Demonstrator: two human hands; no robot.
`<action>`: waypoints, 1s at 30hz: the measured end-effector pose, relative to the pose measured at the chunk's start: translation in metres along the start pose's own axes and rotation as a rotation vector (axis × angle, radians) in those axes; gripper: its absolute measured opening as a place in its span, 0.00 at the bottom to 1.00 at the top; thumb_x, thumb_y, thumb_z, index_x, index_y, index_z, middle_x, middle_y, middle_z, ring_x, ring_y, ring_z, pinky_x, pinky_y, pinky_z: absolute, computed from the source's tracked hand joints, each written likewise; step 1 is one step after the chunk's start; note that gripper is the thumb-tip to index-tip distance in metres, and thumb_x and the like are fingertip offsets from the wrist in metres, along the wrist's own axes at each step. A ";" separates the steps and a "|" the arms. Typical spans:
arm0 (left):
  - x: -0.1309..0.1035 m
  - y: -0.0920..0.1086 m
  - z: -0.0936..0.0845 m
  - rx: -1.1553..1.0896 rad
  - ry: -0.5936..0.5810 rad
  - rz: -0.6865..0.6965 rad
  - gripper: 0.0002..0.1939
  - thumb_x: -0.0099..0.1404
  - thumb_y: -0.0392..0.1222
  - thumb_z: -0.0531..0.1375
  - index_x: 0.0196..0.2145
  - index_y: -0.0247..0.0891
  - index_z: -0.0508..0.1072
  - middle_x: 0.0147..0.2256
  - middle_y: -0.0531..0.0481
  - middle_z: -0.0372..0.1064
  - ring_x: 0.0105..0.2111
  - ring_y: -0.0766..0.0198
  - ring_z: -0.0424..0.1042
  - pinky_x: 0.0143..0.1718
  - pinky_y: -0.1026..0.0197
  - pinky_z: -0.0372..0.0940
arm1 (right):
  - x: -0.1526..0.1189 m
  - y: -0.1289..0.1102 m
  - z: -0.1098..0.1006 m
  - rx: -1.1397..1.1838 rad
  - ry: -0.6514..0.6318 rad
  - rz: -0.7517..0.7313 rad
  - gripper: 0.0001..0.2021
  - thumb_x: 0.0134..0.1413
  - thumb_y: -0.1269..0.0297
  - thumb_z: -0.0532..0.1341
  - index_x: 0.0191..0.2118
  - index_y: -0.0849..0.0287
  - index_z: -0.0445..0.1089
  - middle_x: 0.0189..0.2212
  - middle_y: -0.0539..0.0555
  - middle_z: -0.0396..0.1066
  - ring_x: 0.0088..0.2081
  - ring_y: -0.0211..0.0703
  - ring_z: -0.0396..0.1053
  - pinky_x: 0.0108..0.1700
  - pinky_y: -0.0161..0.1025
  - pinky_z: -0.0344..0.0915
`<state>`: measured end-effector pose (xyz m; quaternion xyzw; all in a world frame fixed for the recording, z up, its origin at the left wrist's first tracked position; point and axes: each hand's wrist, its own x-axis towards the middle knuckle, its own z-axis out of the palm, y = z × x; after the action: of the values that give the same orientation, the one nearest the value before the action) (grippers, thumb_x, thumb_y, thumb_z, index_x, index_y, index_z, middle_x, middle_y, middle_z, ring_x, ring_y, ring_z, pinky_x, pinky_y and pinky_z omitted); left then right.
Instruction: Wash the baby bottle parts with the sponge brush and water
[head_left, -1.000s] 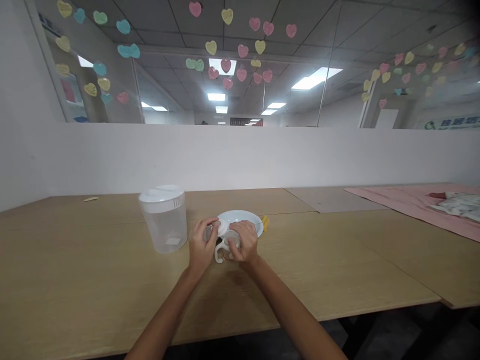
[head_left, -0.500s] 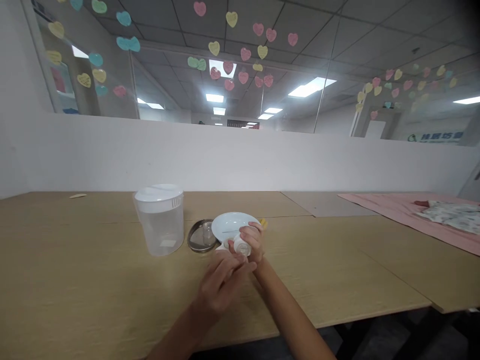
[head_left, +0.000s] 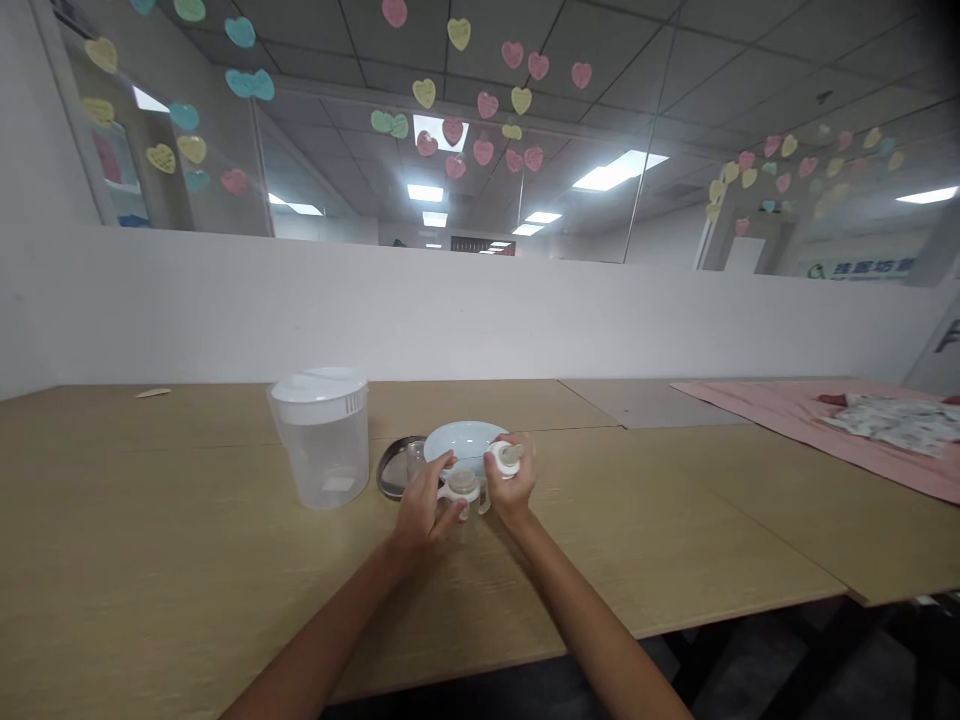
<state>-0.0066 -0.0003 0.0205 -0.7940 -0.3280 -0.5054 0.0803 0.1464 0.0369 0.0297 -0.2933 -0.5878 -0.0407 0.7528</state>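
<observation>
Near the middle of the table, my left hand [head_left: 427, 505] has its fingers and thumb round the left side of a small white-rimmed container [head_left: 463, 486] with a handle-like loop. My right hand [head_left: 514, 485] is closed round a small white bottle-like piece [head_left: 507, 457] with a pale, translucent tip pointing right. Just behind both hands lies a white oval plate [head_left: 461, 437] with a thin dark line on it. A round metal tray [head_left: 393, 470] holding a small clear cup [head_left: 415, 460] is left of the plate, partly hidden by my left hand.
A clear plastic bucket [head_left: 330, 450] with a white lid stands on the wooden table [head_left: 187, 570] at the left. A flat pale piece [head_left: 154, 393] lies at the far left. On the right, a pink cloth [head_left: 757, 410] carries a patterned white cloth [head_left: 900, 422].
My hands have moved apart. The left now grips the white-rimmed container, and the right has turned the white piece so that its tip points right. The view has shifted slightly.
</observation>
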 end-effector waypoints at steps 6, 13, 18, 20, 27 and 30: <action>-0.012 -0.008 0.011 -0.069 -0.125 -0.217 0.32 0.59 0.47 0.56 0.59 0.36 0.52 0.48 0.39 0.66 0.49 0.51 0.65 0.51 0.45 0.59 | -0.002 -0.024 0.005 -0.053 -0.186 -0.287 0.09 0.50 0.59 0.59 0.36 0.58 0.65 0.29 0.53 0.69 0.32 0.43 0.65 0.38 0.43 0.59; -0.016 -0.005 0.010 -0.070 -0.079 -0.253 0.27 0.55 0.42 0.57 0.53 0.35 0.62 0.50 0.40 0.66 0.50 0.52 0.65 0.52 0.48 0.60 | -0.009 -0.025 0.009 -0.079 -0.302 -0.227 0.07 0.50 0.61 0.59 0.34 0.58 0.66 0.28 0.53 0.69 0.33 0.44 0.63 0.38 0.43 0.58; -0.016 -0.003 0.009 -0.063 -0.077 -0.243 0.27 0.55 0.39 0.57 0.54 0.35 0.61 0.50 0.41 0.66 0.49 0.54 0.65 0.51 0.49 0.61 | -0.011 -0.022 0.009 -0.090 -0.368 -0.159 0.08 0.50 0.61 0.59 0.33 0.59 0.68 0.31 0.54 0.65 0.36 0.45 0.61 0.39 0.43 0.60; -0.015 -0.002 0.008 -0.062 -0.079 -0.245 0.28 0.55 0.39 0.57 0.54 0.36 0.60 0.50 0.41 0.66 0.49 0.53 0.65 0.51 0.49 0.61 | -0.011 -0.021 0.008 -0.095 -0.371 -0.131 0.09 0.49 0.60 0.60 0.34 0.59 0.70 0.31 0.54 0.62 0.36 0.44 0.60 0.39 0.43 0.60; -0.016 -0.001 0.007 -0.040 -0.058 -0.243 0.26 0.56 0.40 0.57 0.53 0.36 0.59 0.49 0.41 0.66 0.48 0.54 0.67 0.49 0.50 0.63 | -0.014 -0.009 0.007 -0.040 -0.459 -0.094 0.25 0.53 0.59 0.57 0.56 0.59 0.59 0.32 0.53 0.64 0.37 0.44 0.62 0.41 0.46 0.62; -0.017 -0.002 0.008 -0.032 -0.064 -0.265 0.26 0.56 0.42 0.58 0.53 0.37 0.59 0.47 0.41 0.67 0.45 0.54 0.69 0.46 0.50 0.65 | -0.019 -0.005 0.007 -0.031 -0.413 -0.083 0.30 0.52 0.60 0.56 0.61 0.60 0.51 0.33 0.54 0.66 0.36 0.45 0.63 0.41 0.47 0.63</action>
<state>-0.0065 -0.0028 0.0017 -0.7605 -0.4246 -0.4913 -0.0102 0.1330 0.0306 0.0157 -0.2822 -0.7405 -0.0198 0.6097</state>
